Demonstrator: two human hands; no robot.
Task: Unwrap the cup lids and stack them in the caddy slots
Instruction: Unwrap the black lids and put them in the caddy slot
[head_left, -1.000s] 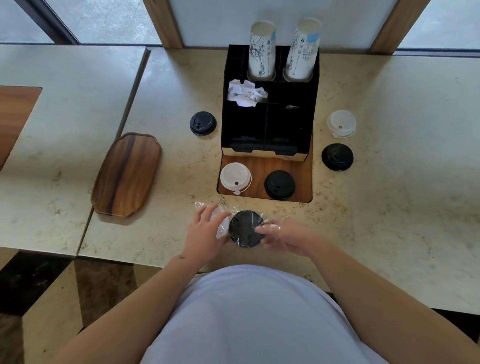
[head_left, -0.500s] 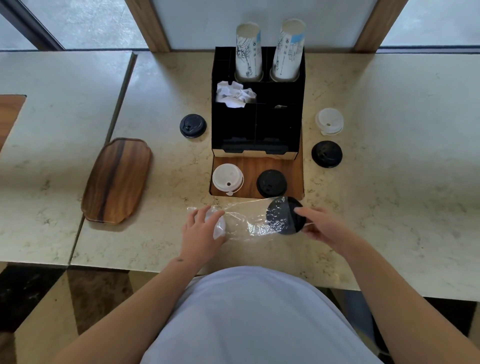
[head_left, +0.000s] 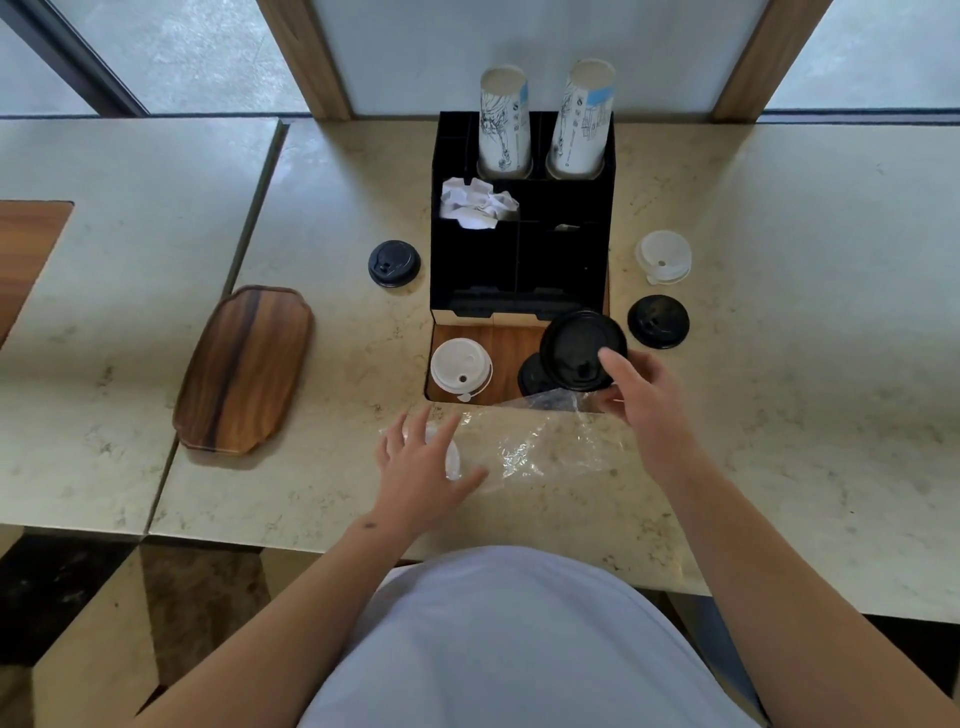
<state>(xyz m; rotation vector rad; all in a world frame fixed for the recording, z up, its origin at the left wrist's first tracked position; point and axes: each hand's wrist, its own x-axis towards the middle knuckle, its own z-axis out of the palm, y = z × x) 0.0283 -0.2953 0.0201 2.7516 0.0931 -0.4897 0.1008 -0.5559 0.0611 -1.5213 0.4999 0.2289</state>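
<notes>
My right hand (head_left: 641, 400) grips a black cup lid (head_left: 579, 349), lifted over the right side of the caddy's wooden front tray (head_left: 511, 343). Under it another black lid (head_left: 532, 375) shows partly, and a white lid (head_left: 461, 368) sits on the left of that tray. My left hand (head_left: 421, 465) lies flat, fingers spread, on the left end of the clear plastic wrap (head_left: 540, 444), with a white lid (head_left: 452, 460) inside the wrap under it. The black caddy (head_left: 519, 260) stands behind.
Loose lids lie around the caddy: a black lid (head_left: 394, 263) left, a white lid (head_left: 663, 256) and a black lid (head_left: 657, 321) right. Two paper cup stacks (head_left: 504, 122) rise from the caddy's back; crumpled paper (head_left: 475, 202) fills one slot. A wooden tray (head_left: 244, 369) lies left.
My right hand has drawn the black lid out of the wrap and carried it up and right, over the caddy's front tray. My left hand stayed on the wrap.
</notes>
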